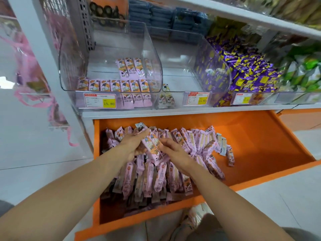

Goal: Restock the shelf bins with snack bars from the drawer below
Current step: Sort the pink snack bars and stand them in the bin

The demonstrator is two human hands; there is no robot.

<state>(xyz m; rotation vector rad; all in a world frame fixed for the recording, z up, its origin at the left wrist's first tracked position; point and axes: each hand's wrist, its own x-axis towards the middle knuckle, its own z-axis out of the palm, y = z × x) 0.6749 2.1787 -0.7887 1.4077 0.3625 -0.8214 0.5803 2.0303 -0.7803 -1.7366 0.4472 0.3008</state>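
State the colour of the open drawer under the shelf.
The drawer is bright orange, seen best in the head view.

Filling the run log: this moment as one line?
left hand: holds snack bars | right hand: touches them | drawer: open | pink-bar bin: part-filled

— What are you wearing?

— Little of it shows. My left grip (132,145) and right grip (175,154) are bare hands. My left forearm (69,188) and right forearm (234,202) are uncovered right down to the lower edge of the view.

— And below your arms?

— A pale shoe (192,218), whitish with a mesh-like upper, too blurred for finer detail. Next to it is grey-brown cloth (208,230), either trousers or shorts; I cannot tell which. There is a darker grey patch (5,208) at the bottom left corner, and more grey at the bottom right.
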